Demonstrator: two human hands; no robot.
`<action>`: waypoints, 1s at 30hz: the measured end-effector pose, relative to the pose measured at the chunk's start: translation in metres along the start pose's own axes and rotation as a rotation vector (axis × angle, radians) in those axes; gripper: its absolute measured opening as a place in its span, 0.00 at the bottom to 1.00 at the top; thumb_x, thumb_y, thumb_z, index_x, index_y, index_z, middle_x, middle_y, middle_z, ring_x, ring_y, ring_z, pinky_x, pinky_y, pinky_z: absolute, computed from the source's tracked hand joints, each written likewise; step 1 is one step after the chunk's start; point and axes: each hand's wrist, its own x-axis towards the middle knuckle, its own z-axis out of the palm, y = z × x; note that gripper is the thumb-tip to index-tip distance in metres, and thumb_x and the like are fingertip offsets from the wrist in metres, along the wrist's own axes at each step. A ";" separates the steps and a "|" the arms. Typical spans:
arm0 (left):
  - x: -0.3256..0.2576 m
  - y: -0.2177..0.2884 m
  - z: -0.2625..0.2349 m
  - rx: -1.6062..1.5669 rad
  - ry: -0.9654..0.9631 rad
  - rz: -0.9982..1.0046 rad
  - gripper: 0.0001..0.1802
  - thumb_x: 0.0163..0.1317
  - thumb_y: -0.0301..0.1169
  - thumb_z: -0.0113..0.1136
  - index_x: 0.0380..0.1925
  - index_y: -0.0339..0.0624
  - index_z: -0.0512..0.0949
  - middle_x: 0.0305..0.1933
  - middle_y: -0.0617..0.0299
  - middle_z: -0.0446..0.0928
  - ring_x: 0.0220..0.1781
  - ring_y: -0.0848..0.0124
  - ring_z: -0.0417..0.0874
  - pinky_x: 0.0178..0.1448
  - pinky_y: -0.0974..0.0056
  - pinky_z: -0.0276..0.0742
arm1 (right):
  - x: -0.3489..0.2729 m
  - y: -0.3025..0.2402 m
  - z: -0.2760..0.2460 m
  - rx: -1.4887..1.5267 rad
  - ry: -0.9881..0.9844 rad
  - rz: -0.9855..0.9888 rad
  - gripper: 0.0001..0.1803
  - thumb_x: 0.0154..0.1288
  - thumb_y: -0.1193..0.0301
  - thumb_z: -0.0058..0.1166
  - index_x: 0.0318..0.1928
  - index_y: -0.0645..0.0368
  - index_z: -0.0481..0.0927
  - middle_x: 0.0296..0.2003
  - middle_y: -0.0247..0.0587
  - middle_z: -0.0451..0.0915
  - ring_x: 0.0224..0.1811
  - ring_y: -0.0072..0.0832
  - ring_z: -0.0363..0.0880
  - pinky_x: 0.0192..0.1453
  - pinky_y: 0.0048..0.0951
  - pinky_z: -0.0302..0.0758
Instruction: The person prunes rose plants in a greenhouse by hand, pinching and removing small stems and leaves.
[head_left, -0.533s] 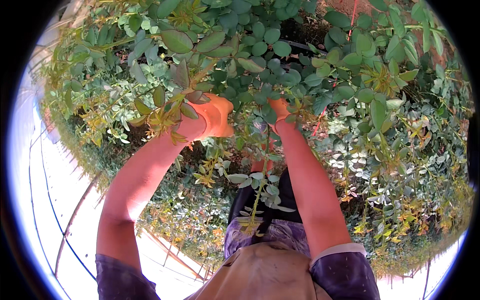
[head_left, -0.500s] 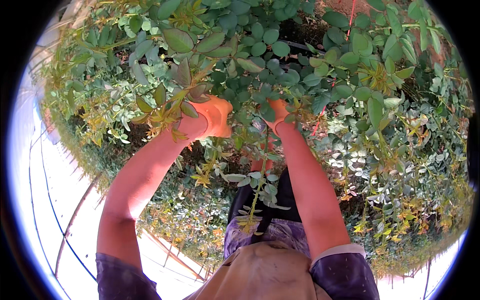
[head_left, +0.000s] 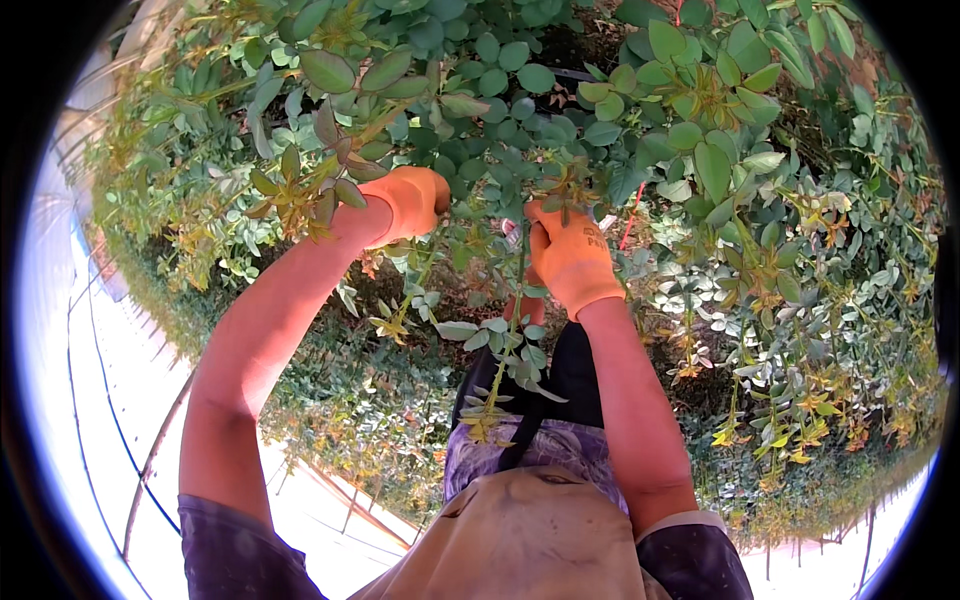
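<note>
Both hands wear orange gloves and are in among leafy green rose-like bushes. My left hand (head_left: pixel 412 205) is closed, its fingertips curled in beside the leaves; what they hold, if anything, is hidden. To its right, my right hand (head_left: pixel 577 258) has its fingers and thumb folded together below reddish young leaves (head_left: pixel 565 185). A small pale and reddish bit shows at its left side, too unclear to name. Between the hands hangs a thorny green stem (head_left: pixel 497 375) with leaflets, its yellowish tip in front of my legs.
Dense foliage (head_left: pixel 820 260) surrounds me on both sides. Large leaves (head_left: pixel 328 70) stick out near my left forearm. A red string (head_left: pixel 632 215) runs through the bush on the right. Bent dark rods and a blue line (head_left: pixel 115 410) stand out against brightness at far left.
My right hand has come out of the leaves toward me and slightly right, now showing its back. The left hand has shifted slightly left and up. The view has moved a little.
</note>
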 end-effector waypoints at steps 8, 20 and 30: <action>-0.001 -0.013 -0.023 0.809 0.626 0.492 0.04 0.50 0.29 0.66 0.28 0.50 0.85 0.33 0.66 0.84 0.43 0.61 0.85 0.41 0.57 0.79 | -0.003 0.005 0.003 0.016 -0.026 -0.114 0.10 0.65 0.69 0.52 0.46 0.52 0.79 0.37 0.51 0.82 0.41 0.53 0.80 0.45 0.52 0.75; -0.115 -0.027 -0.047 0.041 0.571 0.185 0.10 0.58 0.28 0.63 0.40 0.39 0.83 0.36 0.55 0.84 0.40 0.58 0.86 0.42 0.59 0.81 | -0.010 -0.050 -0.034 -0.008 -0.052 -0.115 0.14 0.66 0.68 0.53 0.51 0.57 0.79 0.49 0.52 0.82 0.47 0.54 0.80 0.52 0.48 0.76; -0.227 -0.082 0.158 -1.075 0.167 0.488 0.16 0.57 0.26 0.61 0.46 0.35 0.81 0.39 0.49 0.85 0.41 0.51 0.85 0.44 0.55 0.81 | -0.010 -0.140 -0.051 0.117 -0.073 -0.118 0.14 0.63 0.69 0.59 0.42 0.68 0.82 0.47 0.52 0.84 0.42 0.49 0.83 0.46 0.36 0.78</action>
